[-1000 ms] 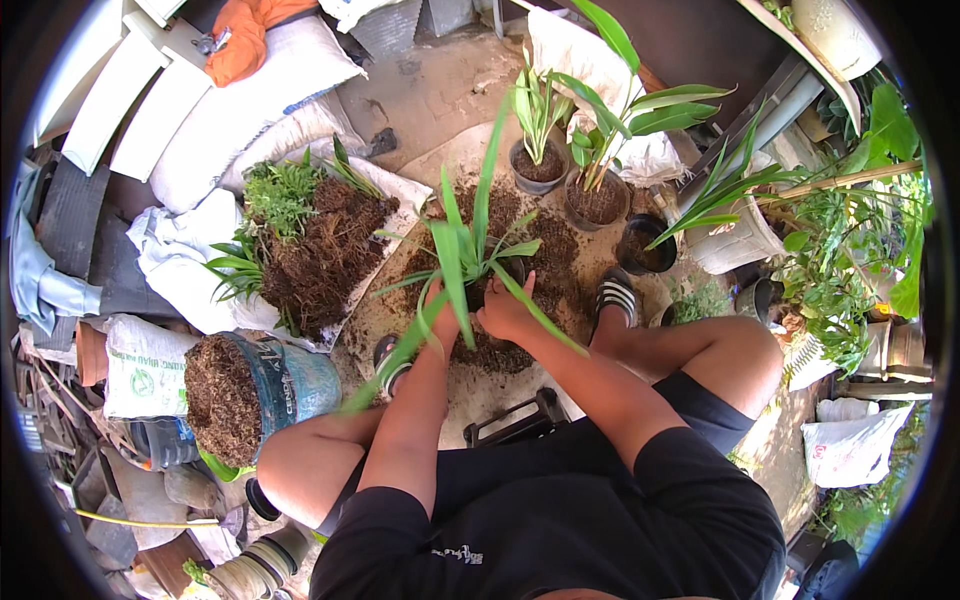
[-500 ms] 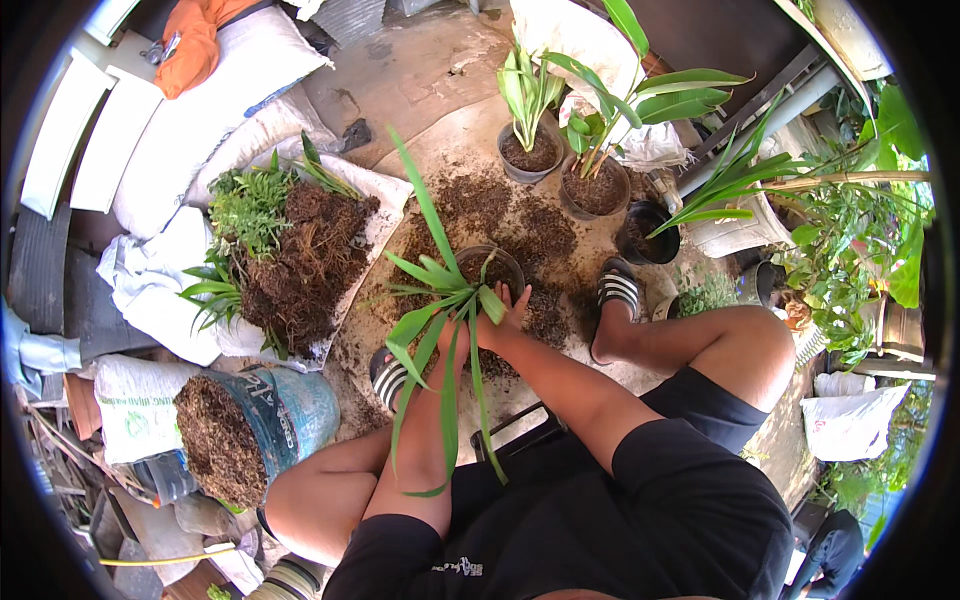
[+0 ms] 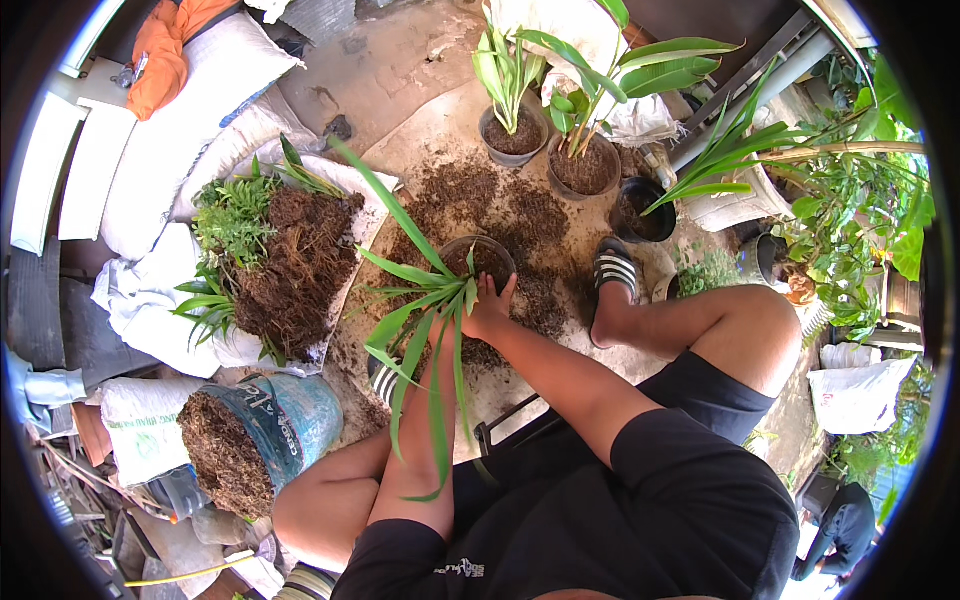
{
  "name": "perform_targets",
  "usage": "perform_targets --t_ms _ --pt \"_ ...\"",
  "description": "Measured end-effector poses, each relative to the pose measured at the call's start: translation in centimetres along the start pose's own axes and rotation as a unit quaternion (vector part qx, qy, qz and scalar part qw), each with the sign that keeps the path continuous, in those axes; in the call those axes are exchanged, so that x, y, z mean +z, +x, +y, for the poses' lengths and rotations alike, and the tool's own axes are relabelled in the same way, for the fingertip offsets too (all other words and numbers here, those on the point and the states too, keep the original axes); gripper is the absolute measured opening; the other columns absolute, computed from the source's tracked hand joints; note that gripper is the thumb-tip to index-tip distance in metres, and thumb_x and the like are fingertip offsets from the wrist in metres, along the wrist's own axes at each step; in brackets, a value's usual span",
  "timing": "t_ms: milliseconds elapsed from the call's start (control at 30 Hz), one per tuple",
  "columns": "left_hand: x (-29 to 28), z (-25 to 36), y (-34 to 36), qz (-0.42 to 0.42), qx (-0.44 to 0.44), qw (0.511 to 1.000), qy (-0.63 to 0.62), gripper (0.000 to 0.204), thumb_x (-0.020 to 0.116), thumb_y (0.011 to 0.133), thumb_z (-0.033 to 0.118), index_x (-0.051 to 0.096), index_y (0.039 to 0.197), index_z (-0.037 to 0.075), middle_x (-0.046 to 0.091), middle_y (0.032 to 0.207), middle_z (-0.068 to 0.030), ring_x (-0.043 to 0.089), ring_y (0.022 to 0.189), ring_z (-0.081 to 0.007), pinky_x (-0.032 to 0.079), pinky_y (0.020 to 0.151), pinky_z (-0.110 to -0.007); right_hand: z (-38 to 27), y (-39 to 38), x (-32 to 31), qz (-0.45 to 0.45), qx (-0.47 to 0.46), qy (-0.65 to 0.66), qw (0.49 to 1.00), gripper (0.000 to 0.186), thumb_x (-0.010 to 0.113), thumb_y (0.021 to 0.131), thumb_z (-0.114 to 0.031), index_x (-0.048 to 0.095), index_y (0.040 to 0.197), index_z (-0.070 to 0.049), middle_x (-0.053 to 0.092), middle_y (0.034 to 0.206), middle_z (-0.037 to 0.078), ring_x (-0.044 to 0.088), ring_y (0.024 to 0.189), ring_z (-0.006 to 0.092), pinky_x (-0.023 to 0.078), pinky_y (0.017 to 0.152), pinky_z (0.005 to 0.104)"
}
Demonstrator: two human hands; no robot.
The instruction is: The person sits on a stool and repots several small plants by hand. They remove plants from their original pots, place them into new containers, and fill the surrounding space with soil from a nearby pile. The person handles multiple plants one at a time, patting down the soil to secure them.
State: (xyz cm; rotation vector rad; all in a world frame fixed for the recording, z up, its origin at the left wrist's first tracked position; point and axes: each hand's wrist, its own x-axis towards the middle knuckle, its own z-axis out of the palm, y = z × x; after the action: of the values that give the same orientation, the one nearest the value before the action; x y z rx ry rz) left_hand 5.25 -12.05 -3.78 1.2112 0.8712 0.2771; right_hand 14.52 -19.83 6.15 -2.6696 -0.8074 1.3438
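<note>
Here's the right hand (image 3: 486,316) at the dark pot (image 3: 477,239), fingers spread at its near rim; left hand (image 3: 441,334) under the strap-leaved plant (image 3: 447,289), fingers impossible to tell; blades draping the left forearm (image 3: 402,500); pot on floor (image 3: 418,143) between striped sandals (image 3: 614,267)

A pot (image 3: 511,264) stands between the person's feet (image 3: 613,270), a plant (image 3: 436,285) spreading to its left. Farther left, a root heap (image 3: 300,275) lies on a sheet (image 3: 376,192), a filled bucket (image 3: 312,425) nearer; three pots (image 3: 660,228) stand beyond, rightward.
</note>
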Motion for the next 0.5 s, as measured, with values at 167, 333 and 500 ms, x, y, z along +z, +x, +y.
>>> perform_targets --t_ms 167,333,500 --pt "2.3 2.0 -1.6 -0.038 -0.001 0.994 0.104 0.048 0.047 0.109 0.027 0.037 0.149 0.005 0.051 0.140 -0.0153 0.052 0.127 -0.0289 0.045 0.106 -0.043 2.3 1.2 2.1 -0.018 0.048 -0.011 0.999 0.071 0.027 0.105 -0.042 0.011 0.161 -0.001 -0.004 0.169 0.017 -0.008 0.156 0.0336 -0.014 0.119 0.0686" --pt "0.8 4.2 -1.8 0.004 -0.131 0.985 0.110 0.051 0.045 0.110 0.035 0.041 0.148 0.002 0.061 0.121 -0.0123 0.060 0.101 -0.0186 0.051 0.082 -0.035 0.9 1.8 2.2 -0.050 0.005 0.036 0.998 0.071 0.031 0.104 -0.040 0.015 0.160 0.001 -0.002 0.169 0.018 -0.005 0.157 0.0337 -0.009 0.122 0.0630" --pt "-0.3 3.6 -2.0 0.023 -0.010 1.000 0.009 0.038 0.050 0.108 0.033 0.058 0.128 0.001 0.062 0.095 -0.0073 0.058 0.079 -0.0152 0.048 0.069 -0.035 -0.8 0.7 1.8 -0.037 -0.032 0.006 0.999 0.061 0.035 0.103 -0.039 0.043 0.152 -0.004 0.011 0.169 0.019 0.005 0.157 0.0351 -0.005 0.122 0.0643"
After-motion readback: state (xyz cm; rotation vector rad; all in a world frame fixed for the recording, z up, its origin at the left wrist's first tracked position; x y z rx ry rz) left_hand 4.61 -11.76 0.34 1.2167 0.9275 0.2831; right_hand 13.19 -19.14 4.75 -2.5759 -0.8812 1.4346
